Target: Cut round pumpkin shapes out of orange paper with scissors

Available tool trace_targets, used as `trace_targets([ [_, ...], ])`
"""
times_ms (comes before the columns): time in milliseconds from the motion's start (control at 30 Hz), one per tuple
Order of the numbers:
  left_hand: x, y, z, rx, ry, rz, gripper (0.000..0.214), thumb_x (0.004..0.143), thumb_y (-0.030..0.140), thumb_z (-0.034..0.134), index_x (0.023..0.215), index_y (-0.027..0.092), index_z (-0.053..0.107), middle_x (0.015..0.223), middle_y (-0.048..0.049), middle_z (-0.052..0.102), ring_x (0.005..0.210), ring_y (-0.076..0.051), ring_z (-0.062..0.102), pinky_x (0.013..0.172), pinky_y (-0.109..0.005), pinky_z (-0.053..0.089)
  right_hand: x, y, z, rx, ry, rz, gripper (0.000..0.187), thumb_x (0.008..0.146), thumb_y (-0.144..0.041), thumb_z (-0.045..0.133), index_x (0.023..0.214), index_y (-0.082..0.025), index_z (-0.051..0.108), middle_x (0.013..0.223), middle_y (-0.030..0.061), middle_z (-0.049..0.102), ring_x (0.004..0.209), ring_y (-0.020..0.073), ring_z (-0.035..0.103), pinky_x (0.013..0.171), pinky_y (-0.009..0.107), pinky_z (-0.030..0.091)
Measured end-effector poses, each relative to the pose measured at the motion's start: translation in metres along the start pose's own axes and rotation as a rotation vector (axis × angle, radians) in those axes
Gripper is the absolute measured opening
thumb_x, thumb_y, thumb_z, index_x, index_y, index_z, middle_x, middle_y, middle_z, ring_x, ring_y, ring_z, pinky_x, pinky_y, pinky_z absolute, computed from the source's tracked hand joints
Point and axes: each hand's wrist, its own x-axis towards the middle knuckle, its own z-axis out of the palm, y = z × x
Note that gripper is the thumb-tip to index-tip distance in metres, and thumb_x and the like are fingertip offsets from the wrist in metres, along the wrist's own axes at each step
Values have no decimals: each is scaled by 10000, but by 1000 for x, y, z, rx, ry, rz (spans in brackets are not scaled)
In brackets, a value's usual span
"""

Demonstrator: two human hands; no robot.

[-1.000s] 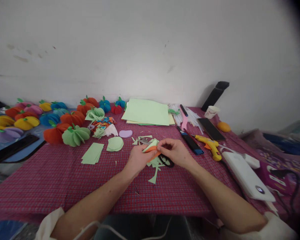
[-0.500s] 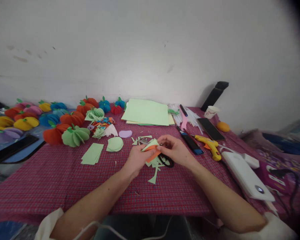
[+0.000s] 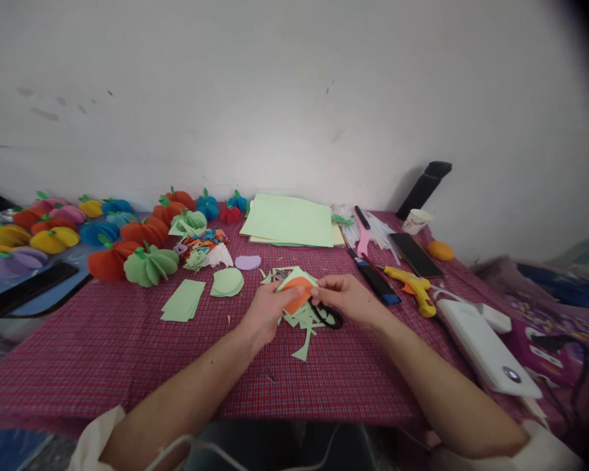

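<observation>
An orange paper piece lies over light green paper between my hands, above the middle of the table. My left hand pinches it from the left, thumb on top of the orange. With closed fingertips my right hand grips the right edge of the same paper. Beneath them are green paper scraps and scissors, whose black handle shows below my right hand; the blades are mostly hidden. To the left are a stack of rounded green cutouts and a stack of green rectangles.
Several colourful paper pumpkins stand at the left. Large green sheets lie at the back. On the right are a yellow glue gun, a dark phone, a paper cup and a white power bank.
The orange piece has turned and faces up more fully between my fingers. My right fingers have drawn closer together at its right edge. The scissors stay on the table.
</observation>
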Motion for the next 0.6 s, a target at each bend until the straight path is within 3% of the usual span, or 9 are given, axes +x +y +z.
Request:
trace_targets([
  [200, 0, 0, -2, -11, -13, -10, 364, 611, 354, 654, 879, 110, 622, 745, -78, 649, 561, -130, 572, 511, -228, 399, 2, 3, 1, 35, 94, -27, 274, 720, -395, 557, 616, -142, 556, 465, -51, 444, 393, 42, 311, 385, 182, 214],
  [400, 0, 6, -5, -93, -30, -35, 371, 685, 444, 547, 848, 118, 614, 759, -93, 655, 608, -156, 605, 526, -237, 407, 5, -1, -7, 129, 278, -100, 259, 702, -386, 581, 608, -146, 561, 523, -29, 519, 426, 49, 341, 422, 193, 234],
  [600, 1, 5, -8, -37, -18, 20, 308, 644, 386, 619, 820, 133, 626, 766, -74, 654, 651, -153, 597, 596, -259, 424, 3, -3, -5, 120, 233, -75, 270, 697, -397, 584, 601, -147, 554, 532, -30, 530, 421, 50, 341, 419, 196, 235],
])
